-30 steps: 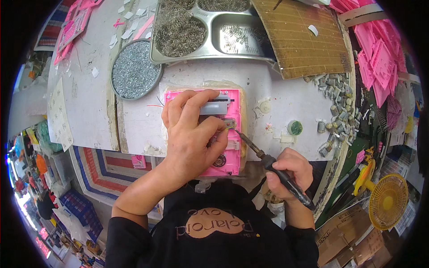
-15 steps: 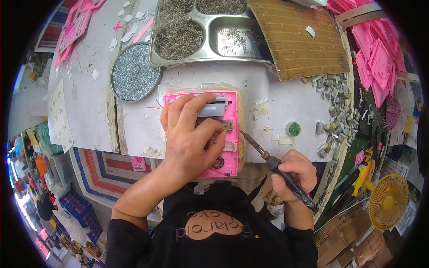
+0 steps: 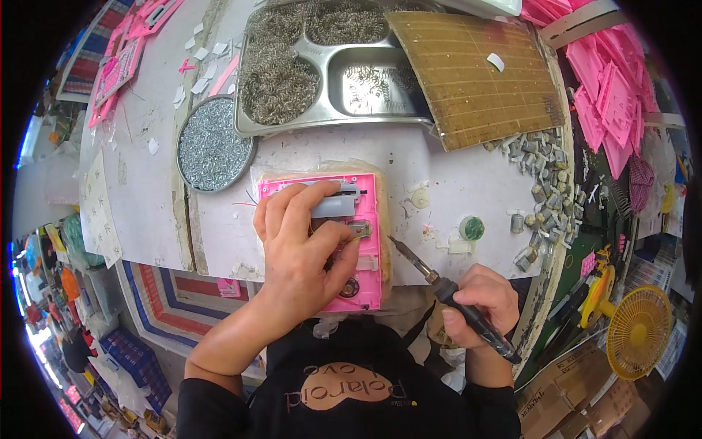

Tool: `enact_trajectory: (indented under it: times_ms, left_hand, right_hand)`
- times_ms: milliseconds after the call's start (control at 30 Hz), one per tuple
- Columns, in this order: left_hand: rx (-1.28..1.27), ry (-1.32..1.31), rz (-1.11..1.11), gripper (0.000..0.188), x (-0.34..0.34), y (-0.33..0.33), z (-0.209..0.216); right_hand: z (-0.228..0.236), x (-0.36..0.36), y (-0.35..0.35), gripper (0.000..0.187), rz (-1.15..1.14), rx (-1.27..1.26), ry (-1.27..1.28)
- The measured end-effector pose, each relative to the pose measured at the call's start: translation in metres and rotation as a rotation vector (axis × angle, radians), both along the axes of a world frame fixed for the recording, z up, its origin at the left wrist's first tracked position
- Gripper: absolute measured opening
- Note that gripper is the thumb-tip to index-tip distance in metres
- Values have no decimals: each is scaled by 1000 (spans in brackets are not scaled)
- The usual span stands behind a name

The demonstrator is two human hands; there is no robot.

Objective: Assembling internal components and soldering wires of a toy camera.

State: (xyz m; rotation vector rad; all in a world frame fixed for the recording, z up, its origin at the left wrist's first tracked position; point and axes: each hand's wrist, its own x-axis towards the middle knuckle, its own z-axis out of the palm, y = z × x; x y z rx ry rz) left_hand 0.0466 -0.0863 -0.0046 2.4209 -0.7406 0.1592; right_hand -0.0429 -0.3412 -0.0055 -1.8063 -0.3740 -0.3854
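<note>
The left hand [image 3: 296, 245] hides much of the pink case [image 3: 371, 282] by the table's [image 3: 439, 183] near edge; I cannot tell whether its fingertips [image 3: 345, 233] grip anything. The right hand [image 3: 488, 298] grips a soldering iron [image 3: 468, 311], tip off the case's right edge, beside open tabletop. Farther, a round dish [image 3: 216, 192] holds metal bits [image 3: 216, 143]; a brown board [image 3: 479, 84] overlaps a tray [image 3: 340, 122] of springs [image 3: 281, 91].

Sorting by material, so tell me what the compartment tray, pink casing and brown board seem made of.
Compartment tray: shiny metal, probably steel; bright reflections.
Pink casing: likely plastic, smooth; uniform colour, moulded edges.
Brown board: perhaps cardboard, slightly glossy; pale parallel lines.
</note>
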Motion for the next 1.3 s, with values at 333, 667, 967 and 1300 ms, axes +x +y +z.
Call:
enact_trajectory:
  times_ms: [333,667,967,1300]
  left_hand:
    - [16,2,4,17,0,-1,2]
    - [31,11,2,17,-1,1,3]
    - [-7,16,-2,15,0,3,1]
    - [125,-8,19,12,3,-14,11]
  right_hand:
    - [1,2,0,28,-2,14,-11]
    - [0,1,0,28,7,2,-14]
    - [-4,3,2,31,10,13,-5]
    - [-11,13,9,31,21,0,-13]
